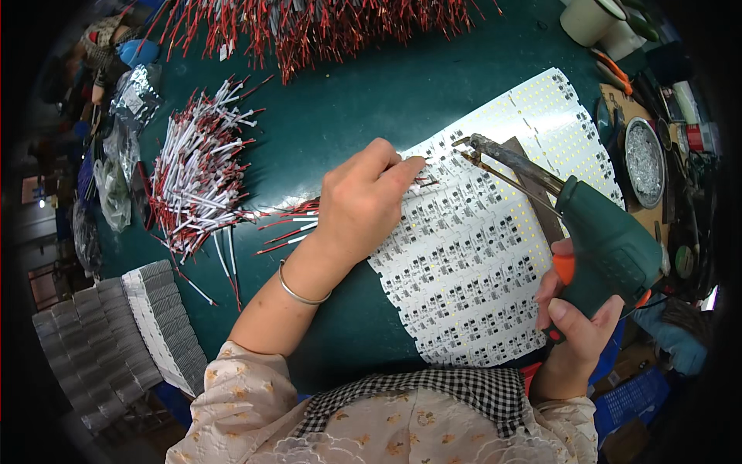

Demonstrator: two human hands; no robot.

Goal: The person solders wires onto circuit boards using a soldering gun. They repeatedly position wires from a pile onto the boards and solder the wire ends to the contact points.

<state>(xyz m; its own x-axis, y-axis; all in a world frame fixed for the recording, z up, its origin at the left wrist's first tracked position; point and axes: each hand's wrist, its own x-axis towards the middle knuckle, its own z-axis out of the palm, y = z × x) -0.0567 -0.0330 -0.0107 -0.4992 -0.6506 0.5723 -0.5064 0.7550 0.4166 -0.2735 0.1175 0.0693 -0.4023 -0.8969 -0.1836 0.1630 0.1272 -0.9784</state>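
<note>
My right hand (576, 317) is wrapped round the handle of a green soldering gun (607, 236) with an orange trigger. Its dark tip points left, above a white LED circuit board sheet (456, 271) printed with rows of small black parts and yellow dots. At the sheet's upper left edge, my left hand (367, 193) is closed, thumb and forefinger pinched together close to the soldering tip. Red and white wires (297, 228) stick out from under this hand on both sides; its palm side is hidden. A dark flat bar (545, 216) lies across the sheet beneath the gun.
Left of my hand lies a heap of short white and red wires (201, 166). More red and dark wires (309, 31) cover the far edge of the green table (332, 116). Stacked white strips (166, 325) stand at near left. A metal bowl (644, 162) and orange-handled pliers (613, 73) are at right.
</note>
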